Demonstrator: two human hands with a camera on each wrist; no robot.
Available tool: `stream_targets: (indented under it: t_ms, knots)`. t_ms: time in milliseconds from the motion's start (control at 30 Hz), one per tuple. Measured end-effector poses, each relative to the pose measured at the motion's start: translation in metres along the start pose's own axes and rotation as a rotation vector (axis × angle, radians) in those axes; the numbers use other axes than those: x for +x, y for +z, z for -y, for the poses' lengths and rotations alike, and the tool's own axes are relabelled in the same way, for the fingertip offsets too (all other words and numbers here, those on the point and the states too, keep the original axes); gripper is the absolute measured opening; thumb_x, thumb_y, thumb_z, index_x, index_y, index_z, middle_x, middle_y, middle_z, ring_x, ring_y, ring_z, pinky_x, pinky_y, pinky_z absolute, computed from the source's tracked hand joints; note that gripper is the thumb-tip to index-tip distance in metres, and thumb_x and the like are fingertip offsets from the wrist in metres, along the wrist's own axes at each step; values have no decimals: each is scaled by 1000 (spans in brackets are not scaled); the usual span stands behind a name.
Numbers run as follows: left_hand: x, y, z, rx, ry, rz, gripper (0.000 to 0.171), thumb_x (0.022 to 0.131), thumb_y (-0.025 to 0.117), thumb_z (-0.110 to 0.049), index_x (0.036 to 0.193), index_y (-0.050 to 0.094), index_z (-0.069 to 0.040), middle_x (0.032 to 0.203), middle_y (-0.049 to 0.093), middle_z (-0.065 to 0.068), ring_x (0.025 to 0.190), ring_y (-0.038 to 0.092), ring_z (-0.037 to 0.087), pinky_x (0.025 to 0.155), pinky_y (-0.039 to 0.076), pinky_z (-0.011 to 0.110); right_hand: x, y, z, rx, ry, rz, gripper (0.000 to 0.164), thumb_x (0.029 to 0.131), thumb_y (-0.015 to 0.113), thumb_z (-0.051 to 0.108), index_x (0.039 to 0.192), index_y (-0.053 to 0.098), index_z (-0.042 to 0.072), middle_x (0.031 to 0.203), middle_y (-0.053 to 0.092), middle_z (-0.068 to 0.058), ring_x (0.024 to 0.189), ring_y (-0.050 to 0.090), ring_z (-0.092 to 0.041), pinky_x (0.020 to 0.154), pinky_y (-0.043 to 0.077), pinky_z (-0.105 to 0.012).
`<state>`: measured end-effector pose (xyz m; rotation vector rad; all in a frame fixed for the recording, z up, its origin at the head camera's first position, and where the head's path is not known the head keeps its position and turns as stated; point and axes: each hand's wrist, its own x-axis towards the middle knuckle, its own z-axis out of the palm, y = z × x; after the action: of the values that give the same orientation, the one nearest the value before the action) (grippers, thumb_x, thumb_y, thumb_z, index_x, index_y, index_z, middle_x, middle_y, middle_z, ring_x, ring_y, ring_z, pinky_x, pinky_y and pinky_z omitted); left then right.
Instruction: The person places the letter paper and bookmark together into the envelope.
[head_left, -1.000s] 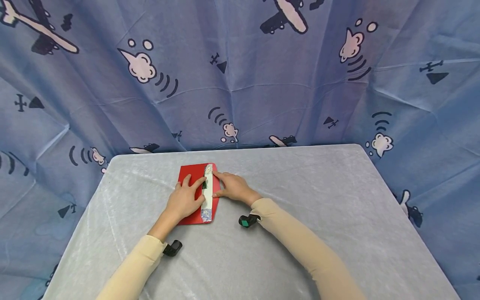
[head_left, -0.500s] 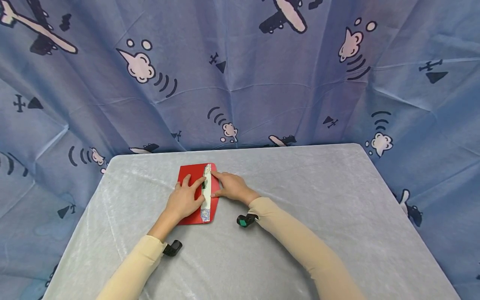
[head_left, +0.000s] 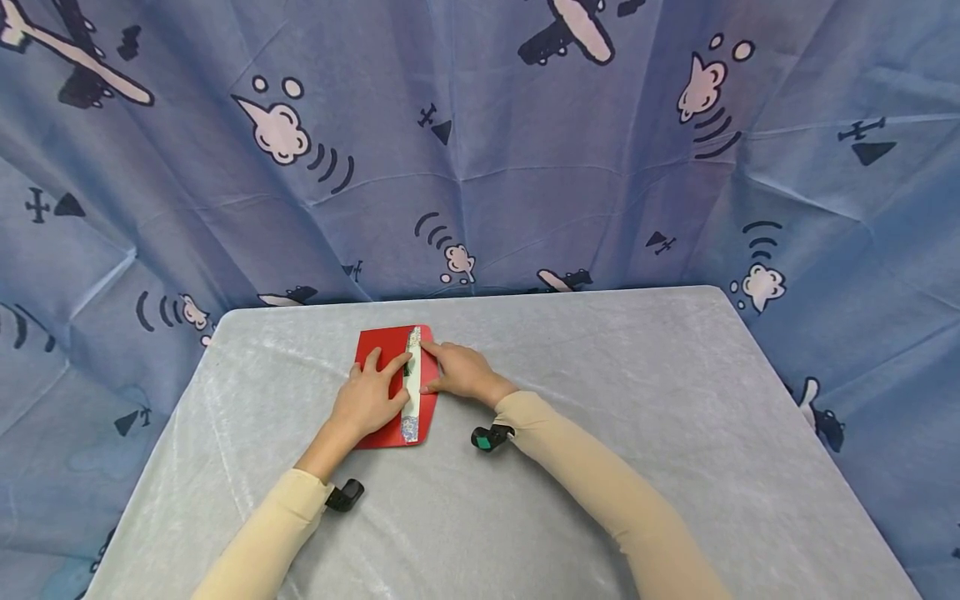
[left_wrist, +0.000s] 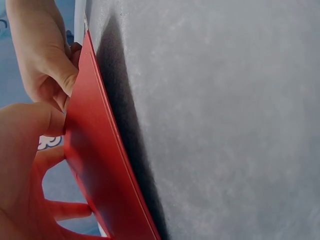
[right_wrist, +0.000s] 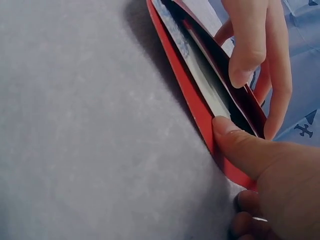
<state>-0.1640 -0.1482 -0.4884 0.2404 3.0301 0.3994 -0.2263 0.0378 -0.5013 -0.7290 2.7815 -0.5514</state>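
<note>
A red envelope point(head_left: 384, 340) lies on the table, its mouth facing right and its flap point(head_left: 427, 412) spread out. From the mouth shows a strip of white card point(head_left: 415, 379) with blue pattern at both ends; the rest is inside. My left hand point(head_left: 363, 404) rests on the envelope with spread fingers, thumb and forefinger at the mouth's edge. In the right wrist view the mouth gapes above the card. My right hand point(head_left: 465, 371) presses the card's outer edge with forefinger and thumb point(right_wrist: 235, 135) set apart. Its other fingers point(right_wrist: 245, 202) are bent beside the flap.
A light grey cloth covers the table point(head_left: 622, 400). Behind its far edge hangs a blue curtain point(head_left: 495, 167) printed with planes and clouds. Small black cameras sit at the left wrist point(head_left: 346, 496) and the right wrist point(head_left: 491, 437).
My right hand has moved slightly left, and the card has slid further into the envelope, so its visible strip is narrower. The left hand and envelope have stayed in place.
</note>
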Motion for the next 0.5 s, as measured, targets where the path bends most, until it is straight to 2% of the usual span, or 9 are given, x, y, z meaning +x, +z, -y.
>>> stream_targets:
  t_ms: [300, 500]
  knots:
    - [0, -1, 1, -13, 2, 6, 64, 88, 55, -35, 151, 41, -28, 155, 33, 27, 126, 48, 55, 84, 55, 59, 1, 2, 4, 2, 15, -21, 86, 79, 79, 49, 151, 42, 20, 117, 63, -9, 92, 64, -24, 83, 55, -41]
    - [0, -2, 1, -14, 2, 9, 64, 89, 56, -36, 150, 41, -28, 155, 33, 27, 126, 48, 55, 85, 55, 60, 2, 4, 7, -1, 23, -28, 87, 78, 79, 50, 151, 42, 20, 107, 59, -8, 76, 57, -20, 68, 49, -32]
